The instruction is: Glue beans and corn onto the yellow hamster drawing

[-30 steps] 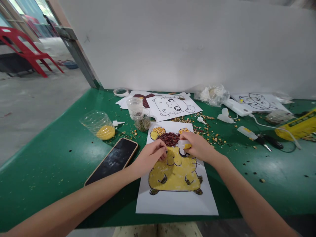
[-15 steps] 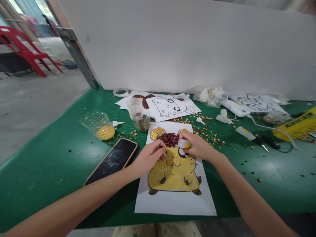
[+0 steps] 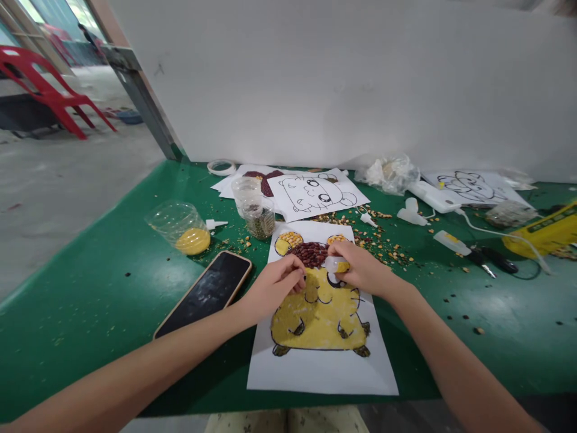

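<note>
Over a picture sheet on the green bench, your 2 hands flank a yellow animal figure. Your right hand grips a small white bottle lying roughly crosswise at 1 eye, just below the dark red bean patch; the nozzle cannot be made out. Your left hand curls its fingers over the other side of the face, covering most of the second eye; whether it pinches anything, you cannot tell. The sheet's long axis runs away from you, between both forearms. A phone lies left, a clear seed cup stands beside the far-left corner, and loose seeds scatter beyond your right hand.
</note>
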Motion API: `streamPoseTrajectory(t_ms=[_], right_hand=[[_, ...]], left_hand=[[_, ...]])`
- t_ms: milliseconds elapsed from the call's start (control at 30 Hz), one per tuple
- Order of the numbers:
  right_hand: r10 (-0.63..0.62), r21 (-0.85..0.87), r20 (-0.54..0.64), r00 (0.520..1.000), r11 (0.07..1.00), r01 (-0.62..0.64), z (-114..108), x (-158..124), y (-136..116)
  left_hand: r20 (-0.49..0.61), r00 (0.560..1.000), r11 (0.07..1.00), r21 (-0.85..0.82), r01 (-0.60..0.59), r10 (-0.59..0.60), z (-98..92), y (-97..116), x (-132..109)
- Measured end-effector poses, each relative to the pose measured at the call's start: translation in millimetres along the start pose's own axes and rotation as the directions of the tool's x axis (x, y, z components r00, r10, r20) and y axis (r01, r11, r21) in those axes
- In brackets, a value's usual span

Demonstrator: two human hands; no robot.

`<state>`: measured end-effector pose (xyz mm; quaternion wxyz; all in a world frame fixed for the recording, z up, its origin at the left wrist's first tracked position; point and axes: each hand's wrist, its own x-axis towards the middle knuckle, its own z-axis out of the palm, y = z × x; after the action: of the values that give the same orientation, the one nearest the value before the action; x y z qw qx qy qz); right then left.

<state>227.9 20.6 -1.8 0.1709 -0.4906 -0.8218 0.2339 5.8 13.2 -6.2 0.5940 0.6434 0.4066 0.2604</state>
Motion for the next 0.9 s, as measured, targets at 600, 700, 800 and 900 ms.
streamPoseTrajectory(t_ms=[600, 700, 800, 900], right_hand=[[0.042, -0.04, -0.061, 0.997, 0.998, -0.045, 1, -1, 2], [0.065, -0.052, -0.136, 0.989, 0.996, -0.073, -6, -2, 2], [0.074, -0.072, -0.161, 0.984, 0.994, -0.087, -9, -3, 4], [0.021, -0.08, -0.111, 0.994, 0.996, -0.031, -7, -3, 6]], left_hand=[[-0.001, 1.0, 1.0, 0.021, 0.01, -0.01, 0.8, 8, -2], [-0.003, 1.0, 0.999, 0.033, 0.018, -0.018, 0.8, 11, -3], [0.0, 1.0, 0.999, 0.036, 0.015, -0.015, 0.8, 11, -3], [-0.003, 1.0, 0.999, 0.036, 0.004, -0.004, 0.8, 8, -2]])
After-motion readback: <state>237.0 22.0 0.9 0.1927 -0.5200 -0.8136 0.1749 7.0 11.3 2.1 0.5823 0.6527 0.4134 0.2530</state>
